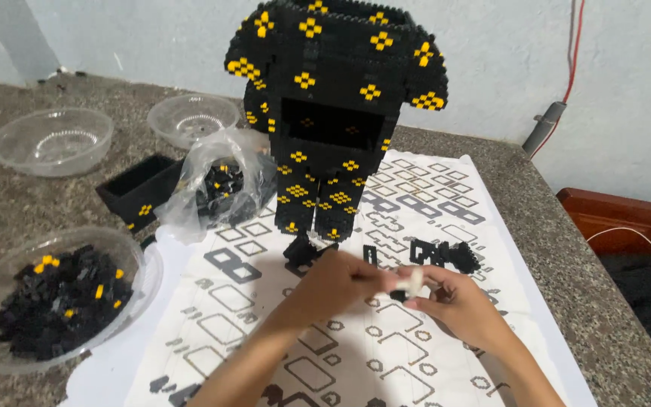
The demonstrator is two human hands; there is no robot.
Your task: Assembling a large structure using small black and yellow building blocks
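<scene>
Both hands meet over the sheet (386,362), left hand (340,283) and right hand (453,301) pinching a small white tool (414,281) against a black brick (398,295). The tall model (333,113) stands far, loose pieces (446,255) just beyond the hands for easy reach.

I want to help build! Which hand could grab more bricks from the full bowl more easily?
Probably the left hand. The clear bowl of black and yellow bricks sits on the left, on that arm's side. The right hand is farther away and pinches a small white piece together with the left.
</scene>
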